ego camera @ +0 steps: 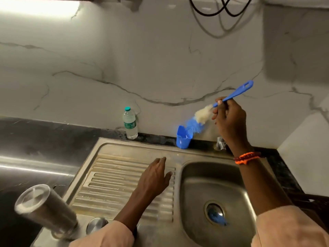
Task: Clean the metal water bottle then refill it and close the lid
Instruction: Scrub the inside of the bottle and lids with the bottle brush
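At the lower left corner of the sink's draining board (124, 175), the metal water bottle (46, 211) is standing upright with its lid (97, 225) lying just beside its base, so the mouth is apparently sitting open. Being steel and likely wet, it is probably going to feel stiff, fairly light while empty and slippery; gripping round the middle of the body looks safest, since its tall shape is making it easy to tip. The left hand (154, 177) is hovering over the ribbed board with fingers relaxed and spread, holding nothing, and the bottle is sitting well apart from it, down and to the left. The right hand (229, 120) is raised near the wall, fingers curled around the handle of a blue bottle brush (219, 107), whose bristles are hanging just above a blue cup (183, 138) on the desk (53, 132). The bottle is lying far across the sink from that hand.
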